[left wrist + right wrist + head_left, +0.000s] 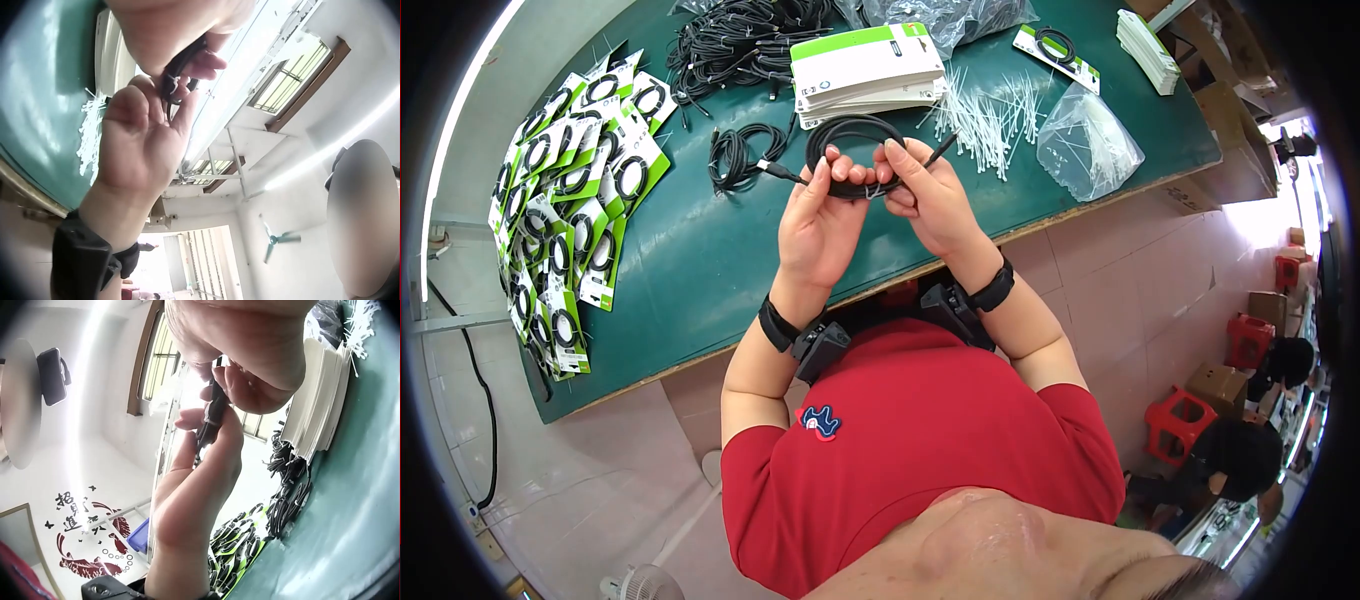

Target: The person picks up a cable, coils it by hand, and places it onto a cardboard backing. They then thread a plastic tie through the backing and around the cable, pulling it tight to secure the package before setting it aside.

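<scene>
Both hands hold a coiled black cable (852,122) over the table's front edge. My left hand (820,225) grips the coil's left side between thumb and curled fingers. On the other side my right hand (940,205) pinches it, thumb on top. One cable end with a dark plug sticks out past the right fingers, and a connector end lies by the left thumb. A thin pale tie (174,80) goes round the bundled strands in the left wrist view. In the right wrist view, the fingers partly hide the coil (215,406).
Carded cables (590,170) are heaped at the left of the green table (690,290). Loose black cables (730,50) pile up at the back beside stacked cards (865,60). White zip ties (990,120) lie scattered near a clear plastic bag (1090,145) at the right.
</scene>
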A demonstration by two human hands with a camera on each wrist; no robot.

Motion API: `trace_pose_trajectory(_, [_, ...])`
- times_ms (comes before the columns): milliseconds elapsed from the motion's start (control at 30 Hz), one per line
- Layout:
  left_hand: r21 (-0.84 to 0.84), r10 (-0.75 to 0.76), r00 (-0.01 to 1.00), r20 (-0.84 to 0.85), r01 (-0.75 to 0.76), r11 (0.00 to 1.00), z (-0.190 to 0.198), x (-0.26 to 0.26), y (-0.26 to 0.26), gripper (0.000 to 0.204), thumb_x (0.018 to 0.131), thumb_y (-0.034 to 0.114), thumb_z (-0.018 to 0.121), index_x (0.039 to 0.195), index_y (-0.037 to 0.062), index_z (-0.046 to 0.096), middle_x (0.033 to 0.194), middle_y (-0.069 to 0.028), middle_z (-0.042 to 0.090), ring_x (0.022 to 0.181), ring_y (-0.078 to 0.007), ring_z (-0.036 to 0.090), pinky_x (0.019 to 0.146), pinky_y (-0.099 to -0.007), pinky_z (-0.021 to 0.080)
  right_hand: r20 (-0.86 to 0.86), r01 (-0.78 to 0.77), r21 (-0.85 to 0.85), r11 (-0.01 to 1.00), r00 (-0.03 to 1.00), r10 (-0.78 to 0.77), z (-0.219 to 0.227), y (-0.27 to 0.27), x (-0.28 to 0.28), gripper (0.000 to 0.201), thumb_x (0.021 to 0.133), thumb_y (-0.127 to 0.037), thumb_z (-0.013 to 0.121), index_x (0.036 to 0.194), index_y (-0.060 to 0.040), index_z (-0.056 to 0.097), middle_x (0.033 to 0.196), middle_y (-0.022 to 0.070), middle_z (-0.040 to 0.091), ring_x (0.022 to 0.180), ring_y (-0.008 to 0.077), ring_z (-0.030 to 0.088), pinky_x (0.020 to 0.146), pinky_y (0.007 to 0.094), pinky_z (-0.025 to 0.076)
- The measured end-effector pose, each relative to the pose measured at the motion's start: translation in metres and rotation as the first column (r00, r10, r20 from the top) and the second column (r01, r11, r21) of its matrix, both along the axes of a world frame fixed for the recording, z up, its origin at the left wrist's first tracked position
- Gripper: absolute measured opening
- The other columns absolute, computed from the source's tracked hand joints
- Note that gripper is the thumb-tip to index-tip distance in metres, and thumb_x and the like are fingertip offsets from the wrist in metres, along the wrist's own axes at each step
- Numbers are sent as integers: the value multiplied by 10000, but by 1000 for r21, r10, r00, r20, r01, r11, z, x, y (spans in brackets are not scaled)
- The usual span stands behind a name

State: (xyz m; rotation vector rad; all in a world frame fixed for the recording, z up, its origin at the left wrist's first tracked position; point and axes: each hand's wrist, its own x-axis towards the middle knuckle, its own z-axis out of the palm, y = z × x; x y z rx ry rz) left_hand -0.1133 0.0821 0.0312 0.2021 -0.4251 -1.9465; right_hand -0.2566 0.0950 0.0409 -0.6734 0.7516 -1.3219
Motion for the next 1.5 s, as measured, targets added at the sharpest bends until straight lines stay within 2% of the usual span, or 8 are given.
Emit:
trace_pose_trajectory(100, [44,64,996,61,-66,997,0,-5,2,292,1035,254,404,1105,5,541,777,-33,542,889,-186,554,936,-357,418,23,17,17,1000,1000,-17,-11,-3,0,316,1006,-351,496,840,-83,533,746,-7,521,497,8,319,440,167,251])
trace_pose_trajectory(200, [-180,50,966,255,-3,984,-3,1,-1,436,1050,347,329,1116,-23,550,746,-43,549,830,-188,572,887,-352,451,-25,-12,34,999,1000,12,-11,-3,-4,337,1002,-377,494,825,-91,518,723,-9,515,500,15,332,436,176,251])
trace_pose_trajectory(467, [-136,-71,824,562,177,975,7,15,-3,581,1051,418,245,1170,-65,545,801,-83,638,819,-209,638,847,-350,504,-232,-87,41,995,968,94,-7,-1,-16,406,1005,-445,451,782,-107,474,648,-15,490,501,40,360,431,194,243])
trace_pose_trajectory(733, [51,-253,734,630,287,957,19,21,0,574,1053,409,238,1151,-56,560,825,-93,650,820,-207,640,862,-363,502,-312,-257,40,965,915,257,-13,4,-33,437,994,-463,465,743,-107,495,636,-13,520,514,39,402,443,196,261])
trace_pose_trajectory(900, [-93,-288,810,511,385,918,-4,27,-6,558,1052,415,252,1105,-36,577,817,-77,642,759,-181,617,827,-355,503,-454,-443,4,897,798,396,-1,2,-45,425,977,-445,507,742,-97,575,638,-27,564,532,21,432,455,188,266])
trace_pose_trajectory(1267, [-88,-237,487,841,555,827,29,17,8,233,781,110,769,908,20,597,793,-36,635,691,-101,591,589,-224,468,-283,-688,189,701,645,710,-6,-2,-58,325,953,-348,578,827,-52,628,659,-2,590,560,54,512,481,178,337])
trace_pose_trajectory(1333, [-82,-256,514,819,546,834,18,25,6,227,779,109,769,903,22,599,791,-38,639,683,-105,598,588,-224,466,-239,-709,214,672,629,740,-7,0,-56,321,955,-336,579,812,-51,621,657,0,587,559,59,513,487,178,345])
trace_pose_trajectory(1500, [-88,-301,634,712,506,858,4,38,7,223,765,94,775,898,25,610,786,-46,652,652,-124,622,582,-224,463,-216,-515,12,857,835,505,2,20,-41,321,969,-290,563,761,-47,584,650,11,572,560,71,517,523,191,369])
